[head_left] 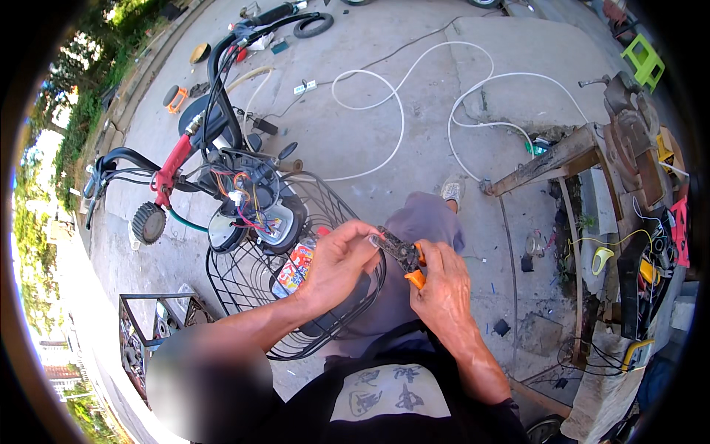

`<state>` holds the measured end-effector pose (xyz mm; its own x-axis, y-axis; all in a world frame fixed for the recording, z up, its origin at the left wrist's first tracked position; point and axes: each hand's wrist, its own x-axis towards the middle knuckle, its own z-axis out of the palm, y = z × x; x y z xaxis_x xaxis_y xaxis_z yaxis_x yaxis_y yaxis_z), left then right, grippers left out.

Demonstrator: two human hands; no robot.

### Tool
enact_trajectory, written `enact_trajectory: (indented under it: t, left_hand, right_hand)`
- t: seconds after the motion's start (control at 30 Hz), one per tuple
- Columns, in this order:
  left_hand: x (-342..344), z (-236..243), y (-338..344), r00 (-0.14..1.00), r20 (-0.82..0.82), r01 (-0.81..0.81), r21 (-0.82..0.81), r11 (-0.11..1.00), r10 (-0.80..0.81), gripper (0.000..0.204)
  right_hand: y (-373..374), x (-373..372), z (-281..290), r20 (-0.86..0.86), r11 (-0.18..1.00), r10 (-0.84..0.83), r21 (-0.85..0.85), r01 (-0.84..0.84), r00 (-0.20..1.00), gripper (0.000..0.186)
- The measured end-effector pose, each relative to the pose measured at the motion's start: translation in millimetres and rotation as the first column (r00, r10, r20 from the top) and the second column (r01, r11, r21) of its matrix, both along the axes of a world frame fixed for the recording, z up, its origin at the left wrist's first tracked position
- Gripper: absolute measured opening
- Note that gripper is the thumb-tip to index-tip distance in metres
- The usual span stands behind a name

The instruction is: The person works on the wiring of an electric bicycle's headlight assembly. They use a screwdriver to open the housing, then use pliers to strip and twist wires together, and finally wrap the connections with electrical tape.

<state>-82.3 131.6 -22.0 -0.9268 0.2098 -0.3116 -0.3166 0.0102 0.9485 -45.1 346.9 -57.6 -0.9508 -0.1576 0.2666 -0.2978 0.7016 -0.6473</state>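
At the lower middle, my right hand (442, 285) grips orange-handled pliers (416, 277) with dark jaws angled up to the left. My left hand (340, 263) has thumb and index finger pinched at the jaw tips on a small piece, too small to make out. Behind my hands, a dismantled scooter handlebar headlamp housing (255, 203) hangs open with coloured wires and a white connector (235, 195). Below it is a black wire basket (229, 292) holding a colourful packet (296, 268). A red air tool (171, 166) rests on the handlebars to the left.
A rusty vice (625, 111) sits on a metal stand at right, beside tools and cables. A crate of parts (135, 348) is at lower left. A white hose (403, 126) loops over the concrete ground (436, 103); a green stool (642, 59) stands at back right.
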Motion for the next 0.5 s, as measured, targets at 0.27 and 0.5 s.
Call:
enact_trajectory:
  t: [0.27,0.5]
  left_hand:
    - [-0.9,2.4,2.2,1.0,0.013,-0.004,0.001,1.0,0.004,0.014]
    - [-0.9,5.2,2.8,1.0,0.026,0.005,-0.015,1.0,-0.005,0.014]
  right_hand:
    - [-0.3,1.4,-1.8,0.053,0.999,-0.008,-0.034,0.009,0.999,0.049]
    - [0.5,1.9,-3.7,0.083,1.0,-0.008,-0.011,0.009,0.997,0.038]
